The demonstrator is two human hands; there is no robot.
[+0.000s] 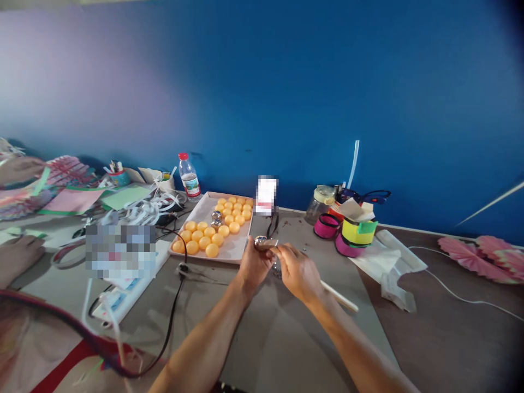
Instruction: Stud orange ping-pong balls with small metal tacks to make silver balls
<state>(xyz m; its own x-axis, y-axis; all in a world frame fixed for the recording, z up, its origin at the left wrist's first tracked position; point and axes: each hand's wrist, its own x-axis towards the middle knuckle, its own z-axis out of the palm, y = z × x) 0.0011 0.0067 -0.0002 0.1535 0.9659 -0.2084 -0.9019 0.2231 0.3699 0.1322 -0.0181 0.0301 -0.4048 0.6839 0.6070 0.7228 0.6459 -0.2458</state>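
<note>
Grey worktop [286, 338], cluttered. Tray [239, 252] left of centre with rows of orange balls [204, 237], two silver balls [216, 218] among them. Tape rolls [356, 232] stacked at right. Left grip [254, 265] closed round shiny ball [261, 242], held above worktop just right of tray. Right grip [298, 273] pinched shut on ball's right side.

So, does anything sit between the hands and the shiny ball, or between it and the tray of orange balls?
Nothing visible. The left hand holds the shiny ball, the right hand pinches at it, and the tray lies just beyond, to the left, with no object between.
</note>
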